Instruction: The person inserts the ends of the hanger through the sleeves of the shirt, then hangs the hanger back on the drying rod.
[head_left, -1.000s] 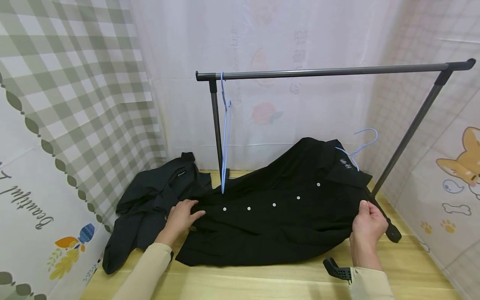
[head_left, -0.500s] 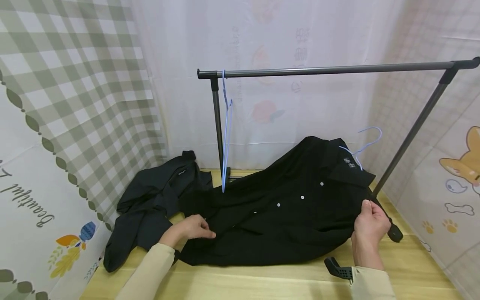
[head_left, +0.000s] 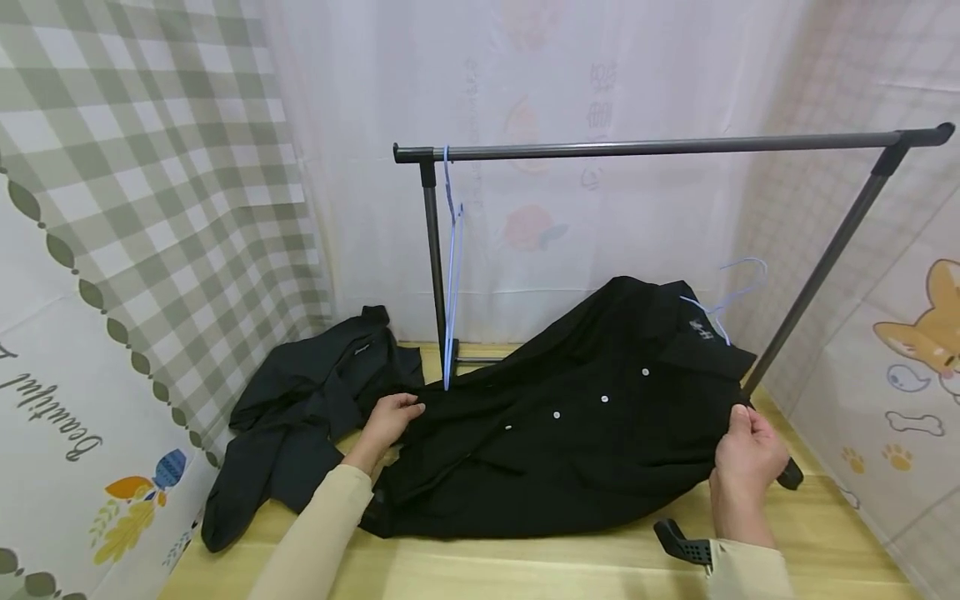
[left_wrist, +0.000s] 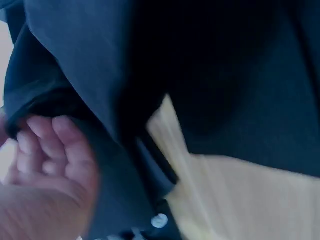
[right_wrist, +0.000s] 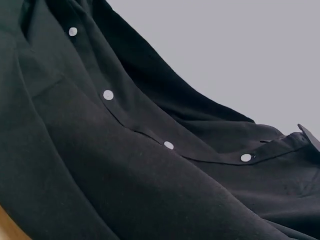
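Observation:
A black button-up shirt (head_left: 585, 467) with white buttons lies stretched across the table, its collar end raised at the right with a blue hanger (head_left: 738, 292) in the neck. My left hand (head_left: 390, 421) pinches the cloth's edge at the left end; in the left wrist view its curled fingers (left_wrist: 70, 137) meet a dark fold. At the right, below the collar, my right hand (head_left: 750, 450) pinches the shirt's near side. The right wrist view shows the button front (right_wrist: 108, 95) slanting down, with that hand outside the picture. Folded cloth hides the lowest buttons.
A second dark garment (head_left: 300, 425) lies crumpled on the left. Over the shirt stands a grey rack whose rail (head_left: 637, 149) carries another blue hanger (head_left: 452, 292) at its left end. The wooden table (head_left: 525, 571) shows along the front, and printed curtains enclose the sides and back.
My left hand came in over the lower front, then moved up to the far edge at the left end. The cloth there has folded over the lowest buttons. My right hand shifted slightly right.

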